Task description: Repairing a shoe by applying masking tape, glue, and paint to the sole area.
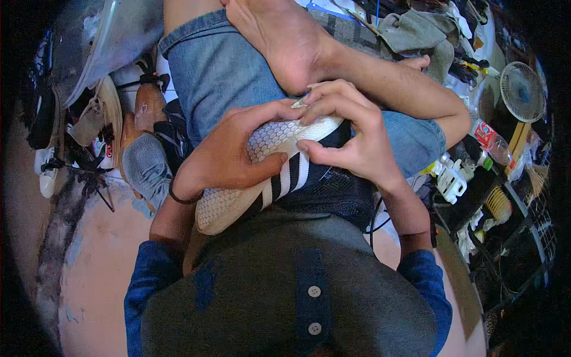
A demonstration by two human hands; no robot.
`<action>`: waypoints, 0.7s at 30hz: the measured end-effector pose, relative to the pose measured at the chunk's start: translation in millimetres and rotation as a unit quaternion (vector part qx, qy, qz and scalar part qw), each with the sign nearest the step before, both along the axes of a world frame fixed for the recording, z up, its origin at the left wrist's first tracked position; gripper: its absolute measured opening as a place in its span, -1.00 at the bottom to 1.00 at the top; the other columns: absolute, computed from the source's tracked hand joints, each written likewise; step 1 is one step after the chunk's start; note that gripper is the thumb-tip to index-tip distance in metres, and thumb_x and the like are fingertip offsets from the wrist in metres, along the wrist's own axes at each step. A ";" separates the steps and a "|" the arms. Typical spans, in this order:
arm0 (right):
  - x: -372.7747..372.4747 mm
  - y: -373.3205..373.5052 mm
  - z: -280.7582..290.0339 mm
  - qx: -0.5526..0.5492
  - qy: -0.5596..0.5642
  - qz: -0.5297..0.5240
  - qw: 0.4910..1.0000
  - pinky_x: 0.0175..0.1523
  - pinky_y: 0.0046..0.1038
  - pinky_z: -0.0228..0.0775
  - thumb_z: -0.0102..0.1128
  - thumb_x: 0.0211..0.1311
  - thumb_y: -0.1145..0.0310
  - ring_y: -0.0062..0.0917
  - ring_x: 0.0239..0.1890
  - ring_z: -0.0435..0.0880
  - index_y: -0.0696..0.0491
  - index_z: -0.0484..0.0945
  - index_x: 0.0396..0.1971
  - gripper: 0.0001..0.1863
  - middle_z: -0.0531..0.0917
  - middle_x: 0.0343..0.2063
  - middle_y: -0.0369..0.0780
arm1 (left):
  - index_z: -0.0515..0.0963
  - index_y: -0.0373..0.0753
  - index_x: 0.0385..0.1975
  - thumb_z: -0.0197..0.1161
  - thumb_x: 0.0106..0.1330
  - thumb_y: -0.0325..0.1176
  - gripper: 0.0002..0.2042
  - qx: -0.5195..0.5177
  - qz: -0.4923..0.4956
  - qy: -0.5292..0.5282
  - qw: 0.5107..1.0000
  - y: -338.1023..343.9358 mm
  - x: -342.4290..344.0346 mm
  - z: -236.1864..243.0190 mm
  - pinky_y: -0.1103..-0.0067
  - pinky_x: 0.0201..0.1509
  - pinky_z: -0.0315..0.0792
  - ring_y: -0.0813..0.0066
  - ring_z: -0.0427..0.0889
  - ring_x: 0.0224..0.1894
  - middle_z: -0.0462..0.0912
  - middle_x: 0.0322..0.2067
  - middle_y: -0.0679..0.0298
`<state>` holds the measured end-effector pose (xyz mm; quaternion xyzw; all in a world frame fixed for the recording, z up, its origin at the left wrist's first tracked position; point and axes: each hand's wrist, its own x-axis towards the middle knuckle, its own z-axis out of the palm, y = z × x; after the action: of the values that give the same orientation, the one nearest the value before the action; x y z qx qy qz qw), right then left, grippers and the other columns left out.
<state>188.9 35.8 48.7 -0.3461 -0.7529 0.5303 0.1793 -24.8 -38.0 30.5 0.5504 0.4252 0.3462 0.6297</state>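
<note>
A black shoe with white stripes (285,175) lies on its side across my lap, its pale honeycomb-patterned sole (270,138) facing up. My left hand (235,154) wraps round the sole and side, thumb toward the stripes. My right hand (351,131) grips the far upper end, thumb pressed beside the stripes and fingers bent over the edge. A small pale piece (298,103) shows at the fingertips of both hands; I cannot tell what it is. My bare foot (279,41) and bent leg rest just beyond the shoe.
Several shoes (98,125) and wooden shoe forms (148,104) lie left. To the right are a plastic bottle (488,140), a white jug (452,181), a brush (498,205), a small white fan (520,89) and tangled clutter. A grey cloth (404,33) lies at the top right.
</note>
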 end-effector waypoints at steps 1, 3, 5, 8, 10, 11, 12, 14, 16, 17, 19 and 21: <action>0.7 -1.7 -1.0 0.006 0.023 -0.001 1.000 0.04 -0.40 0.41 0.49 -0.18 0.41 -0.39 -0.09 0.59 0.08 0.66 -0.39 -0.74 0.61 -0.24 -0.21 | 0.49 -0.34 -0.02 0.36 0.06 -0.40 -0.56 0.029 0.033 0.009 0.999 -2.3 2.6 -2.8 0.41 0.13 0.43 0.14 0.62 0.02 0.62 -0.10 0.01; 3.2 -3.9 -1.8 -0.003 0.034 -0.004 0.999 0.05 -0.39 0.41 0.50 -0.17 0.43 -0.39 -0.07 0.58 0.07 0.67 -0.39 -0.74 0.60 -0.22 -0.21 | 0.49 -0.33 -0.02 0.38 0.06 -0.38 -0.55 0.017 0.045 0.004 0.999 -5.1 6.2 -6.8 0.42 0.10 0.44 0.17 0.63 0.00 0.62 -0.11 0.03; 6.2 -6.6 -3.2 -0.012 0.045 -0.008 0.999 0.05 -0.38 0.40 0.50 -0.17 0.44 -0.39 -0.06 0.57 0.06 0.69 -0.38 -0.75 0.60 -0.21 -0.21 | 0.48 -0.31 -0.02 0.41 0.05 -0.36 -0.54 0.005 0.057 -0.003 0.998 -4.6 6.5 -3.7 0.44 0.06 0.45 0.19 0.63 -0.02 0.62 -0.12 0.05; 10.2 -8.8 -5.5 -0.024 0.071 -0.016 0.997 0.08 -0.38 0.39 0.51 -0.17 0.43 -0.38 -0.01 0.56 0.05 0.70 -0.38 -0.75 0.60 -0.19 -0.23 | 0.46 -0.28 0.04 0.44 0.05 -0.33 -0.48 -0.081 0.037 0.013 0.996 -5.0 4.3 7.2 0.48 0.00 0.45 0.24 0.63 -0.07 0.60 -0.08 0.08; 14.4 -8.7 -5.1 0.011 0.090 0.012 0.996 0.13 -0.34 0.37 0.53 -0.19 0.41 -0.33 0.05 0.54 0.05 0.70 -0.38 -0.73 0.59 -0.16 -0.20 | 0.42 -0.26 0.11 0.43 0.03 -0.34 -0.42 -0.038 0.047 0.018 0.998 -6.6 4.9 9.2 0.51 -0.01 0.43 0.29 0.60 -0.06 0.58 -0.02 0.11; 14.7 -9.0 -3.3 0.015 0.091 0.013 0.996 0.13 -0.34 0.37 0.53 -0.19 0.41 -0.33 0.05 0.54 0.05 0.70 -0.38 -0.73 0.59 -0.16 -0.20 | 0.42 -0.26 0.11 0.43 0.03 -0.34 -0.42 -0.034 0.047 0.019 0.998 -7.8 4.4 11.2 0.51 -0.01 0.43 0.29 0.60 -0.06 0.58 -0.02 0.11; 14.9 -9.9 -0.6 0.008 0.114 0.017 0.993 0.17 -0.31 0.36 0.55 -0.21 0.40 -0.30 0.07 0.54 0.05 0.70 -0.38 -0.71 0.58 -0.14 -0.17 | 0.40 -0.26 0.15 0.44 0.00 -0.35 -0.37 -0.036 0.049 0.014 0.998 -9.7 3.2 13.8 0.52 0.01 0.42 0.31 0.58 -0.04 0.56 0.01 0.12; 18.3 -12.1 0.5 -0.016 0.170 0.028 0.985 0.24 -0.10 0.29 0.63 -0.30 0.37 -0.11 0.15 0.46 0.09 0.67 -0.42 -0.64 0.52 -0.07 -0.08 | 0.38 -0.25 0.19 0.44 -0.04 -0.36 -0.32 -0.032 0.050 0.008 0.998 -10.1 1.9 18.4 0.52 0.03 0.41 0.33 0.57 -0.01 0.55 0.03 0.12; 19.5 -16.6 3.1 -0.009 0.205 0.021 0.978 0.27 -0.19 0.30 0.66 -0.34 0.30 -0.19 0.16 0.48 0.05 0.68 -0.33 -0.54 0.47 0.02 -0.09 | 0.30 -0.32 0.27 0.46 -0.12 -0.40 -0.19 -0.014 0.031 0.015 0.999 -11.3 1.2 23.9 0.51 0.13 0.38 0.45 0.48 0.06 0.46 0.10 0.15; 20.2 -19.0 4.6 0.003 0.218 0.026 0.975 0.28 -0.18 0.30 0.68 -0.36 0.26 -0.17 0.19 0.45 0.05 0.66 -0.25 -0.46 0.44 0.07 -0.06 | 0.30 -0.32 0.27 0.46 -0.12 -0.40 -0.19 -0.011 0.029 0.016 0.999 -11.0 0.7 28.6 0.51 0.13 0.38 0.45 0.48 0.06 0.46 0.10 0.15; 17.5 -25.7 5.5 0.005 0.239 -0.016 0.971 0.28 -0.18 0.31 0.69 -0.37 0.23 -0.15 0.21 0.43 0.05 0.62 -0.15 -0.36 0.40 0.11 -0.03 | 0.33 -0.24 0.28 0.45 -0.20 -0.40 -0.15 0.010 0.025 0.052 0.998 -8.1 -0.2 38.2 0.50 0.15 0.36 0.29 0.53 0.08 0.50 0.07 0.12; 19.9 -29.3 7.1 0.009 0.259 -0.058 0.964 0.27 -0.17 0.32 0.70 -0.38 0.20 -0.13 0.23 0.41 0.04 0.58 -0.05 -0.26 0.36 0.16 0.01 | 0.33 -0.24 0.28 0.45 -0.22 -0.42 -0.14 0.039 0.024 0.064 0.997 -10.3 1.6 40.6 0.49 0.17 0.35 0.27 0.53 0.08 0.50 0.07 0.12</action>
<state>208.8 6.5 55.9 -0.2387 -0.6641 0.5838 0.4016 -23.2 -48.3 71.1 0.5850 0.4641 0.3415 0.5708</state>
